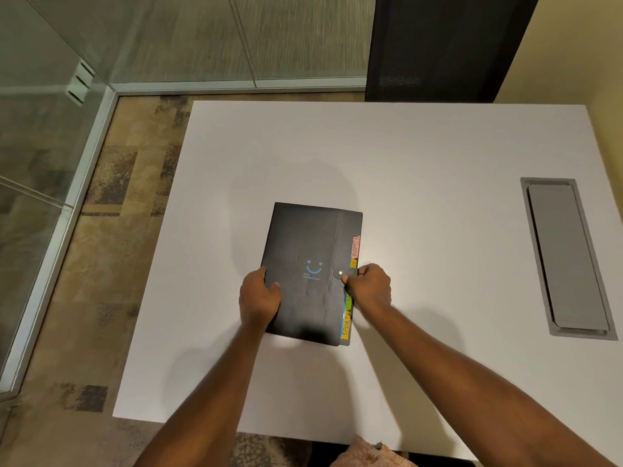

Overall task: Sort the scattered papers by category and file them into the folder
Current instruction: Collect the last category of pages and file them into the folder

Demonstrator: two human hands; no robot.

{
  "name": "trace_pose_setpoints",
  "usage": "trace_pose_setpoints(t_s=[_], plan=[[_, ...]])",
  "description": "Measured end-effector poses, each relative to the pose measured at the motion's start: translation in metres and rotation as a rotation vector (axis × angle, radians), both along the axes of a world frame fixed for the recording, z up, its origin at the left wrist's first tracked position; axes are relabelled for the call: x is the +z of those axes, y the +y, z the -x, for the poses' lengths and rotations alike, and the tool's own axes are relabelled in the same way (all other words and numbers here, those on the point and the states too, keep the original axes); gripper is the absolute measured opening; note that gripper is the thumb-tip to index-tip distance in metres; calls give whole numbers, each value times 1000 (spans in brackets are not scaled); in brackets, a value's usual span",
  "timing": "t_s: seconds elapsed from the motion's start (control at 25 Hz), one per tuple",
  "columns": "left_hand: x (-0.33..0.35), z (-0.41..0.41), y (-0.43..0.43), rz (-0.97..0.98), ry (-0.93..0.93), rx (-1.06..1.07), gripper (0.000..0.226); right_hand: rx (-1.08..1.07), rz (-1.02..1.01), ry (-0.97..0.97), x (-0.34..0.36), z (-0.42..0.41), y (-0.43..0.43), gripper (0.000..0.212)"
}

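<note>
Head view: folder closed, gripped between left hand, right hand.

folder: black plastic, matt, fine-grained; faint sheen near its 6 o'clock edge
snap: small metal stud, shiny, on the plastic strap at the folder's 3 o'clock edge
index tabs: coloured paper or thin plastic, cannot tell; matt, hand-lettered
table: white laminate look, smooth, matt with a soft glow
cable hatch: at table's 3 o'clock, grey metal or plastic, satin, smooth
floor: carpet, rough, mottled brown
partition: at 11 o'clock, glass, glossy, in a brushed metal frame
panel: at 1 o'clock, black mesh fabric, matt
</note>
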State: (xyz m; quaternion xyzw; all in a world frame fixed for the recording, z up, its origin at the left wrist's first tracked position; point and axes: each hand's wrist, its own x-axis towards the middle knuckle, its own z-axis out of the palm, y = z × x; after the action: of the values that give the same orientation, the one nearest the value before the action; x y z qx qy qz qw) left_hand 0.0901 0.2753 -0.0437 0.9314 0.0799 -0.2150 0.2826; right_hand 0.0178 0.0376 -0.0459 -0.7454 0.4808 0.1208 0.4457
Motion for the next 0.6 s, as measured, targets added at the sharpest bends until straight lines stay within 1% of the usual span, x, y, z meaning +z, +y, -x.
trace_pose_setpoints(t_s=[0.04,0.08,0.12,0.16,0.2,0.24,0.36,0.48,0.56,0.6], plan=[[0,0,3,19,-7,-16,38,-30,-25,-19,-1,-1,2,26],[2,1,4,48,-19,-6,28,-60,-44,-40,-2,-1,3,24],[3,1,6,77,-19,31,13,-85,-59,-59,-3,-1,2,21],[5,1,6,122,-2,80,6,-108,-70,-80,-4,-1,0,18],[7,1,7,161,20,143,19,-131,-82,-103,-4,-1,-3,15],[7,3,9,196,60,188,25,-148,-91,-120,-2,-1,-8,14],[6,14,4,348,137,241,8,-159,-81,-143,3,2,-31,15],[11,28,-18,456,155,228,14,-167,-53,-161,10,13,-62,16],[17,35,-44,477,157,199,17,-178,-22,-152,16,24,-86,16],[21,38,-59,484,160,190,23,-181,-2,-144,19,30,-100,16]])
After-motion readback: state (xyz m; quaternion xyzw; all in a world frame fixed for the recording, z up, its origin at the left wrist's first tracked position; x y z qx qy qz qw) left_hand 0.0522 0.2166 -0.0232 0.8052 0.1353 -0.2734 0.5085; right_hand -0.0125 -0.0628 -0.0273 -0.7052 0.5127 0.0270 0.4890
